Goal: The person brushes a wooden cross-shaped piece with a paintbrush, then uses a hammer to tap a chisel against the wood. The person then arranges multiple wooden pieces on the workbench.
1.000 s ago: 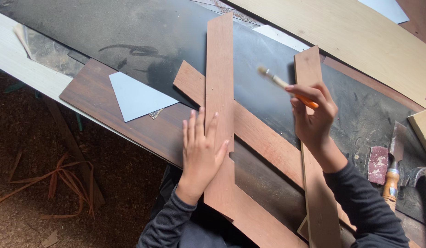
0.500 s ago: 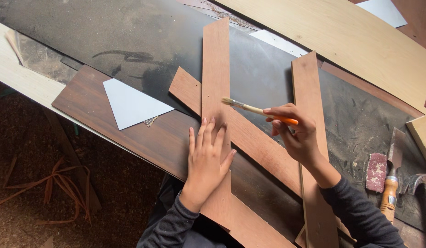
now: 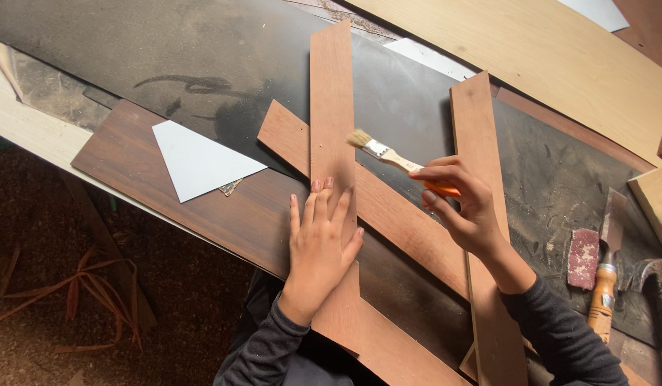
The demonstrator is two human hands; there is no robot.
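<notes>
head view, left hand: the left hand (image 3: 320, 239) lies open and flat, fingers spread, palm down on the upright wood strip (image 3: 333, 107), pressing it where it crosses the diagonal wood strip (image 3: 395, 214). it sits in the same spot as half a second ago.
head view, right hand: the right hand (image 3: 463, 204) is closed around the orange handle of a paintbrush (image 3: 388, 154), gripping it between thumb and fingers.
brush position: the pale bristles (image 3: 358, 138) sit at the right edge of the upright strip, just above the crossing; whether they touch the wood cannot be told. a second ago the brush was raised farther right near the right-hand strip (image 3: 481, 143); since then it has swung left, and the hand has followed.
strips: the upright strip lies over the diagonal one, and the diagonal one runs from far left to near right, passing under the right hand. the right-hand strip stands just beside that hand.
workbench: a dark, dusty board (image 3: 166, 57) carries all three strips.
left of hands: a white triangular sheet (image 3: 198, 161) rests on a dark brown panel (image 3: 224, 214), well apart from the left hand, unmoved.
right edge: a reddish sanding block (image 3: 582, 257) and a chisel with a wooden handle (image 3: 604, 300) lie near each other, apart from the right hand.
far side: a long pale plank (image 3: 545, 57) runs along the bench.
</notes>
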